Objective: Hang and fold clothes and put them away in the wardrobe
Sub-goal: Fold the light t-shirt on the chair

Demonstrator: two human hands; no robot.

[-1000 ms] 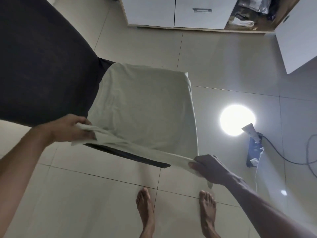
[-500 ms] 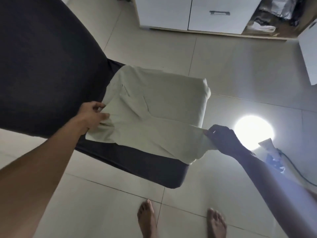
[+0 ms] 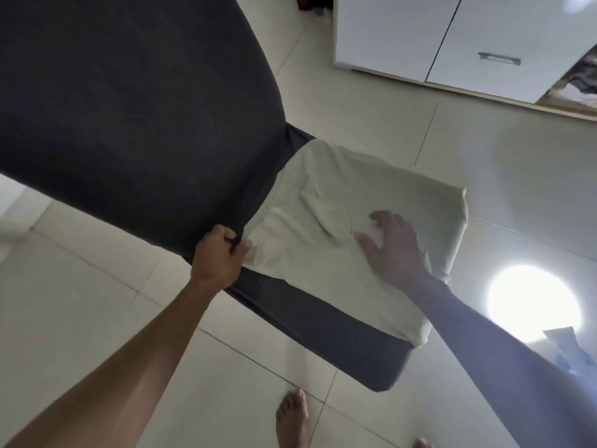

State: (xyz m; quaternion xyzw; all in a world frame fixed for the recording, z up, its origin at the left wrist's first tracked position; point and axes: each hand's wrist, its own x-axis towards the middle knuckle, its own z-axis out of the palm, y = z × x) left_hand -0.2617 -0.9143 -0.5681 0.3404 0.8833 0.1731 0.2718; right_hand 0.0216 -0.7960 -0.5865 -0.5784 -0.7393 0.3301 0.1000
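A pale green garment [image 3: 326, 253] lies folded over on the corner of a dark grey bed [image 3: 129, 108]. My left hand [image 3: 221, 253] pinches the garment's left edge where it meets the dark sheet. With fingers spread, my right hand [image 3: 394, 247] lies flat on the middle of the garment. The white wardrobe [image 3: 452, 37] stands at the top right, with an open compartment of clothes [image 3: 578, 79] at its right edge.
Pale floor tiles [image 3: 484, 156] surround the bed. A bright light reflection [image 3: 534, 305] glares on the floor at right, beside a power strip with a plug [image 3: 568, 350]. My bare feet [image 3: 292, 418] stand at the bottom edge.
The near edge of the garment has been carried forward and laid down on the bed. My right hand let go of the cloth and now lies flat on it.
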